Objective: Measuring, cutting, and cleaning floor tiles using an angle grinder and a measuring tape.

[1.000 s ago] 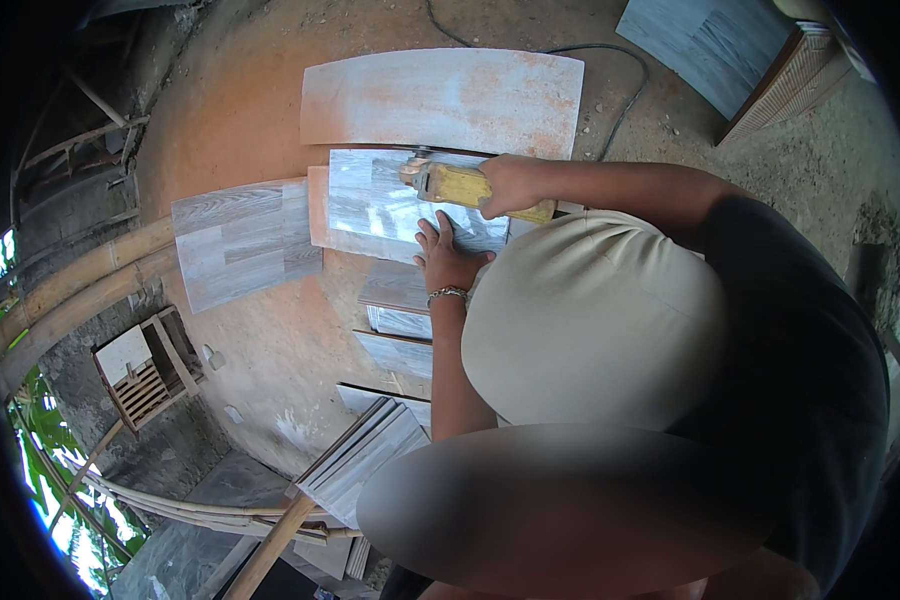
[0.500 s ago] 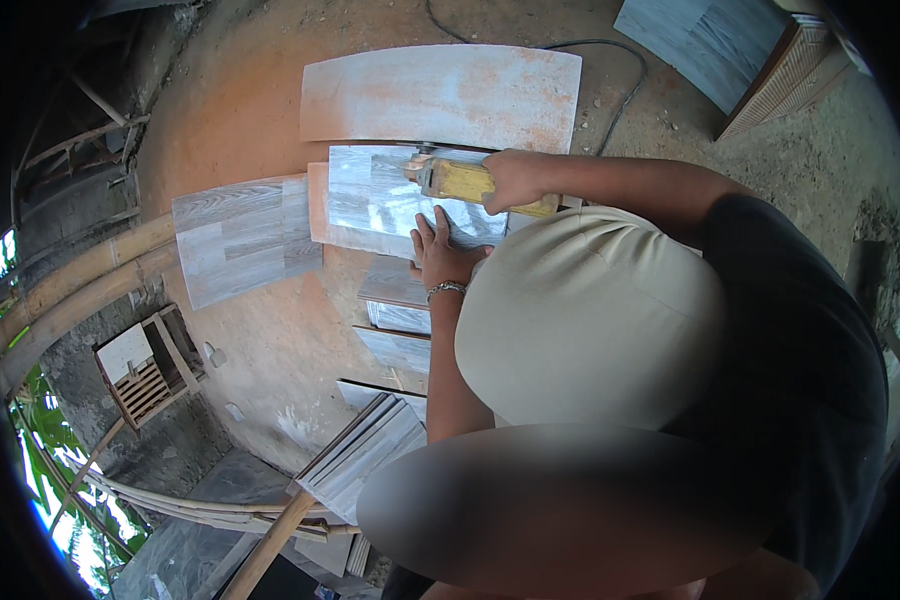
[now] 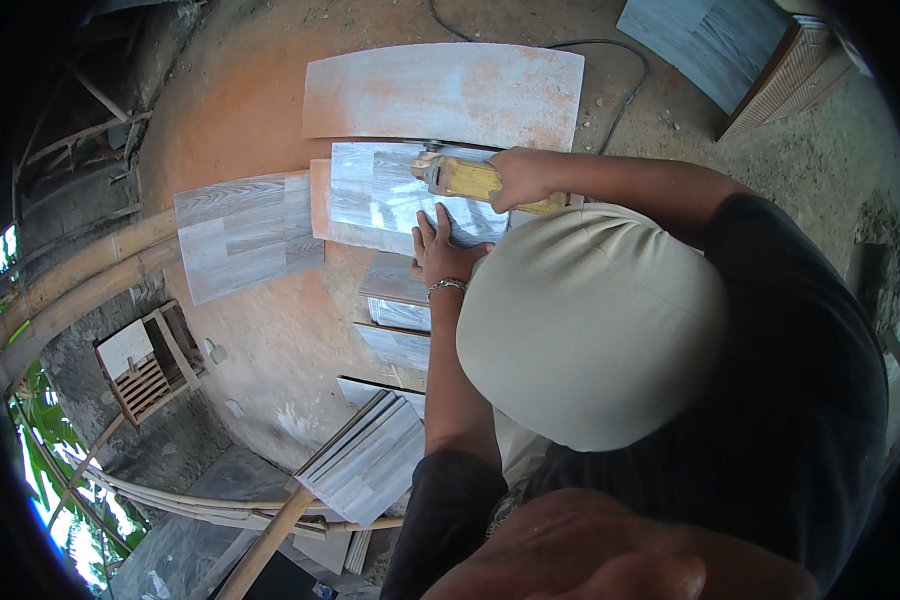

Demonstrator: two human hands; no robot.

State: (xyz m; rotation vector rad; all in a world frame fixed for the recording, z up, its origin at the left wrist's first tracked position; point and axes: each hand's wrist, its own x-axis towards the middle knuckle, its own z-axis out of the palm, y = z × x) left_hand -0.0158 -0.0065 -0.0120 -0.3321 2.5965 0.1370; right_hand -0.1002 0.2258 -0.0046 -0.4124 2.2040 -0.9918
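Note:
My right hand [image 3: 525, 178] is wrapped round the yellow body of an angle grinder [image 3: 467, 179]. The grinder lies across a grey wood-patterned tile [image 3: 365, 192], its metal head and disc at the tile's far edge. My left hand [image 3: 444, 255], with a chain bracelet at the wrist, rests on the tile's near edge, fingers stretched out. Under that tile lies a pale board or tile [image 3: 319, 205], showing at the left and near sides. Just beyond stands a larger pale, orange-dusted slab [image 3: 440, 95]. My right fingers are partly hidden, and cream cloth [image 3: 590, 330] covers the tile's right end.
Another wood-patterned tile [image 3: 245, 240] lies to the left. Tile stacks [image 3: 365, 465] stand nearer, beside a wooden pole [image 3: 265, 545]. A dark cable [image 3: 635, 70] curls behind. More tiles [image 3: 710, 45] stand at the far right. Bamboo poles [image 3: 90, 265] run along the left.
The grinder and my right hand have shifted slightly right along the tile's far edge. My left hand stays on the tile. The cream cloth has moved a little.

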